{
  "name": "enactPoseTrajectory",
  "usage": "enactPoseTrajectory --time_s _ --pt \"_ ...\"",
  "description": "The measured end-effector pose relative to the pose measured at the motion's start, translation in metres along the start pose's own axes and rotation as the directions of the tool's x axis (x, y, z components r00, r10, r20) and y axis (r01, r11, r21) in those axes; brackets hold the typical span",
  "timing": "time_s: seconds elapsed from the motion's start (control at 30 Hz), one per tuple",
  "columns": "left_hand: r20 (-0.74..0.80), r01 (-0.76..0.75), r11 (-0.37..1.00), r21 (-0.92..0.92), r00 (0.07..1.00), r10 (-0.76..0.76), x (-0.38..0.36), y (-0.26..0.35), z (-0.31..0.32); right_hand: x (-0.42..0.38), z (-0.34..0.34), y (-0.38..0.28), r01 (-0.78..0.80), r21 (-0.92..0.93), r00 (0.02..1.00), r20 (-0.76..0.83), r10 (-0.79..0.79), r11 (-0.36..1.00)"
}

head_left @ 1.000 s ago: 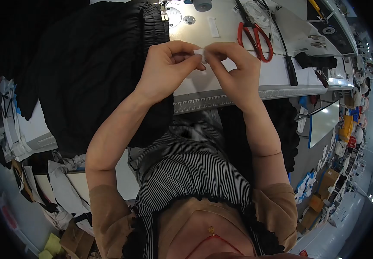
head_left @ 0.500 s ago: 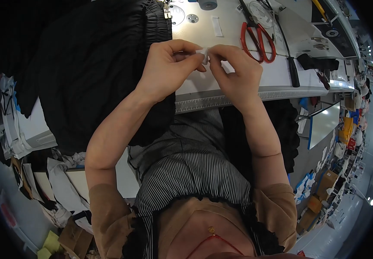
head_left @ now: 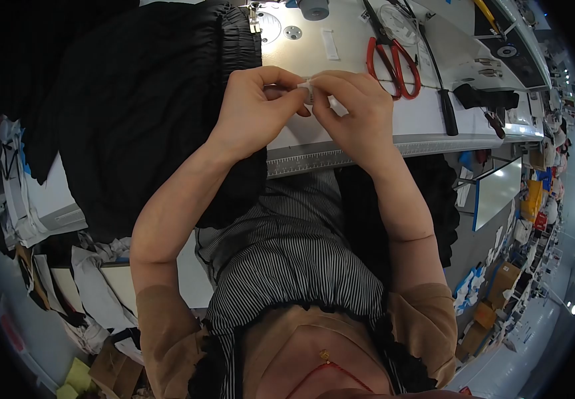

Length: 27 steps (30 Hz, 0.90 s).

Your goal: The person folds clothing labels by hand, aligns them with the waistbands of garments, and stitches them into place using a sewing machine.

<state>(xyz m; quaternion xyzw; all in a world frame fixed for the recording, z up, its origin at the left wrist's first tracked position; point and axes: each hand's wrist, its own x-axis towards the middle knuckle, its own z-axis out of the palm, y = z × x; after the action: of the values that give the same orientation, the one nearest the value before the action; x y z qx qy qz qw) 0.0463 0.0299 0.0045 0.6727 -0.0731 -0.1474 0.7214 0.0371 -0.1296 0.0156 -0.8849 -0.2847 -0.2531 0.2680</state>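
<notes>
While both hands meet above the near edge of the bench (head_left: 367, 126), a small white fabric label (head_left: 309, 90) is pinched between them. Left hand (head_left: 261, 106): thumb and forefinger closed on the label's left end. Right hand (head_left: 354, 110): fingertips closed on its right end, the two hands touching at the fingertips. Any printing on the label is too small to read.

At 6 o'clock of the hands, a graduated ruler strip (head_left: 341, 158) runs along the bench edge; its numerals are not legible. At 9 o'clock, a black garment (head_left: 134, 113), matte, with a tightly gathered, ribbed band, is draped over the bench and hangs past its edge. At 12 o'clock, a second narrow white label strip (head_left: 329, 44) lies flat on the pale, smooth bench top, just beside a round metal plate (head_left: 292, 31). At 2 o'clock, red-handled scissors (head_left: 394, 60) lie with the looped handles toward the person. At 3 o'clock, a black-handled tool (head_left: 448, 110), rod-shaped, lies lengthwise near a crumpled black scrap (head_left: 484, 96).
</notes>
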Motion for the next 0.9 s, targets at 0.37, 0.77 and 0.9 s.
enactPoseTrajectory --time_s 0.37,0.77,0.9 --pt "0.092 0.165 0.925 -0.342 0.986 -0.142 0.004 0.001 -0.009 0.028 -0.024 0.139 -0.187 -0.396 0.968 -0.229 0.100 0.899" --pt "0.265 0.255 0.855 -0.451 0.953 -0.144 0.006 0.002 -0.015 0.008 -0.028 -0.007 -0.349 0.389 0.931 0.252 0.265 0.852" --pt "0.211 0.206 0.885 -0.418 0.969 -0.126 0.003 0.004 -0.012 0.005 -0.018 -0.008 -0.490 0.465 0.871 0.294 0.393 0.737"
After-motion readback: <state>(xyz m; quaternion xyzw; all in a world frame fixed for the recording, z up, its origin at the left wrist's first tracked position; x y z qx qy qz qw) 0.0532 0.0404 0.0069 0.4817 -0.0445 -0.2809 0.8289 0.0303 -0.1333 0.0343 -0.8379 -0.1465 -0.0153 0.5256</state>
